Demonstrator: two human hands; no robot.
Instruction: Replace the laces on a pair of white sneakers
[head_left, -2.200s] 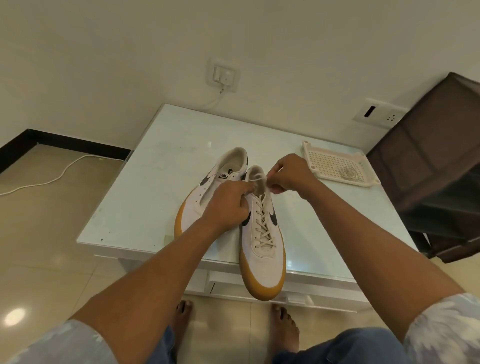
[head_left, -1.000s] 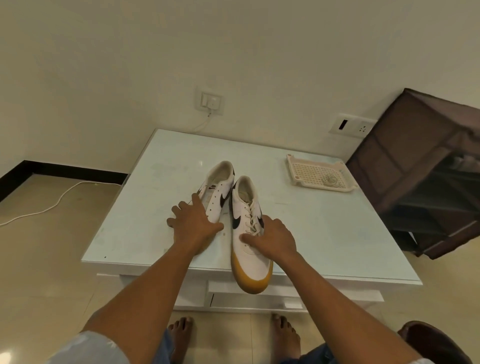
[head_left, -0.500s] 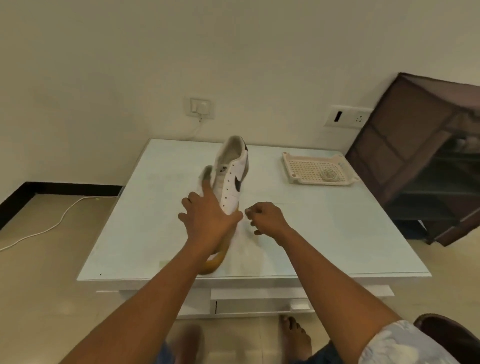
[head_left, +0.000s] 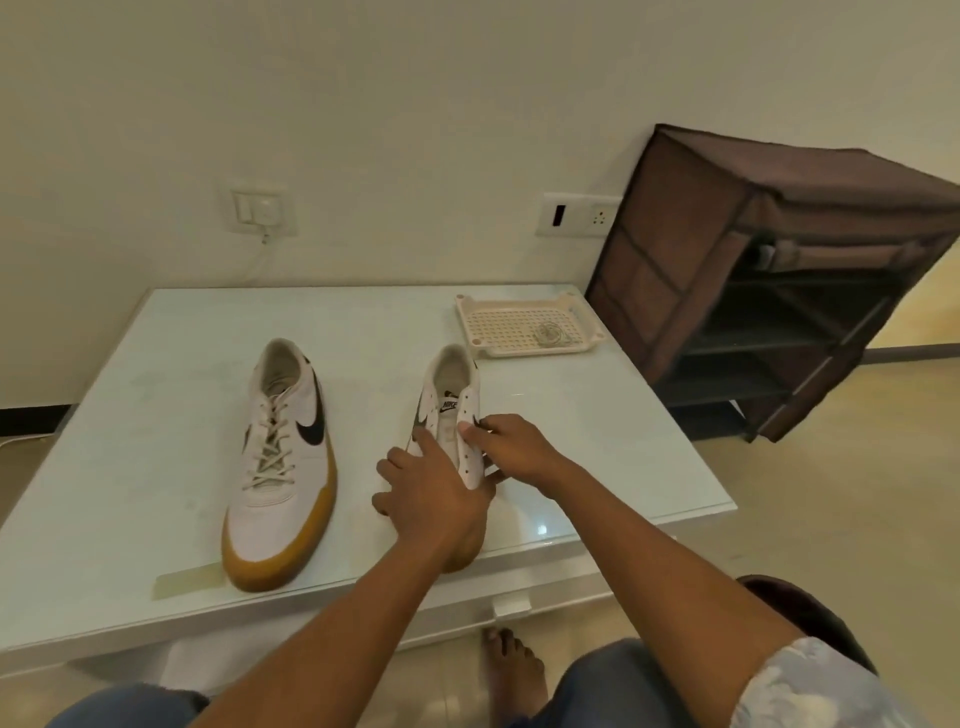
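Two white sneakers with tan soles lie on the glass table (head_left: 156, 405). The laced sneaker (head_left: 283, 467) sits at the left, untouched. To its right is the unlaced sneaker (head_left: 451, 384), its eyelets bare. My left hand (head_left: 431, 499) rests on its front with the fingers stretched out, hiding the toe. Beside it, my right hand (head_left: 511, 449) pinches the right eyelet flap between thumb and curled fingers. A coiled lace (head_left: 549, 332) lies in the tray.
A perforated cream tray (head_left: 498, 332) stands at the table's far right. A brown fabric shoe rack (head_left: 769, 291) stands right of the table. Wall sockets and a cable are behind. My bare foot (head_left: 511, 670) is under the table's front edge.
The sneakers, side by side a second ago, are now apart: the laced one at the left, the unlaced one to the right. Both hands have moved onto the unlaced sneaker.
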